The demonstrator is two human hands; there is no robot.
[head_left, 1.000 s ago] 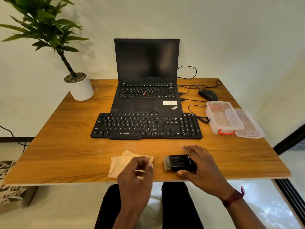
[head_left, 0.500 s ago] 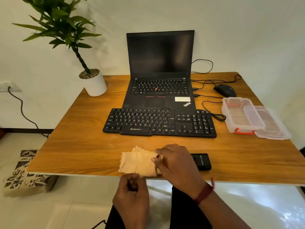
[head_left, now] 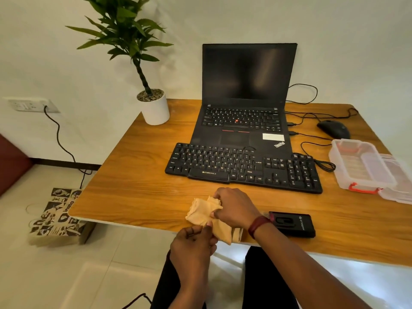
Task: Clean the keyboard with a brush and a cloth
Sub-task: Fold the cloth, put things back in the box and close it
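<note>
Two hands hold the cloth [head_left: 204, 211] at the near edge of the table [head_left: 138, 186], part of it hanging over that edge. Right hand [head_left: 234, 208] fingers curl over its far side, gripping it; left hand [head_left: 192, 244] fingers and thumb pinch its near corner, off the table. Bare wood lies between the right fingers and the keyboard [head_left: 243, 167], which sits beyond them, well apart. Brush [head_left: 289, 224] lies flat just beside the right wrist, bristles towards the fingers, untouched. Clear plastic box [head_left: 361, 166] stands far right of the fingers, open, lid [head_left: 399, 188] beside it; contents cannot be told
</note>
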